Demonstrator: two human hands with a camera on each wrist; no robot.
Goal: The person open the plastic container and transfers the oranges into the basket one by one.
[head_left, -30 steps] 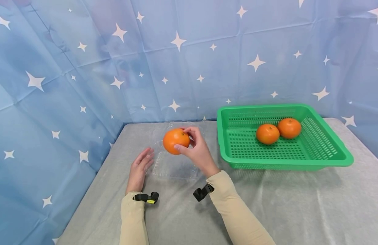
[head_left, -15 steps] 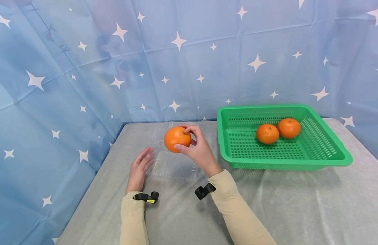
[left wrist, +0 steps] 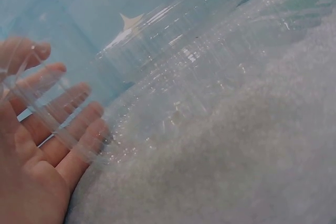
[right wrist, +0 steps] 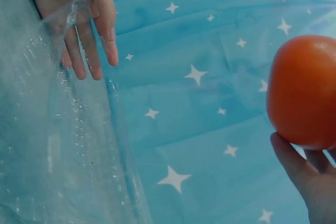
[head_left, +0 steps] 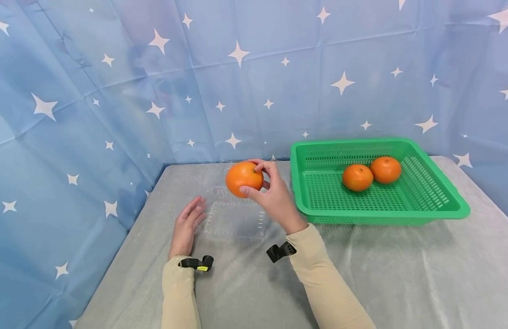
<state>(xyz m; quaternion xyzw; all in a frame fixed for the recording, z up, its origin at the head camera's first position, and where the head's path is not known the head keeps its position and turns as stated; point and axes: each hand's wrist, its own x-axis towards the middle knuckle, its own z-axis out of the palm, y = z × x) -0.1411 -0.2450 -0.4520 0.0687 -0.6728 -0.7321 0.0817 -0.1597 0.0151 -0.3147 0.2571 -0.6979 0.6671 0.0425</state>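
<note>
My right hand (head_left: 276, 198) grips an orange fruit (head_left: 242, 179), like an orange or persimmon, between thumb and fingers. It is held up above a clear plastic container (head_left: 235, 221) on the table. In the right wrist view the fruit (right wrist: 304, 93) fills the right edge. My left hand (head_left: 188, 226) stands at the container's left side with its fingers extended. In the left wrist view, the left hand's fingers (left wrist: 79, 124) are spread behind the clear plastic wall (left wrist: 173, 72). Whether they press on it I cannot tell.
A green perforated basket (head_left: 381, 217) stands to the right. Inside it two more orange fruits, a left one (head_left: 357, 177) and a right one (head_left: 385, 170), sit side by side. A blue star-patterned curtain (head_left: 278, 82) hangs behind and left of the grey-covered table (head_left: 246, 283).
My right hand has moved slightly up and to the right with the fruit, uncovering more of the container's middle. The left hand stays at the container's side.
</note>
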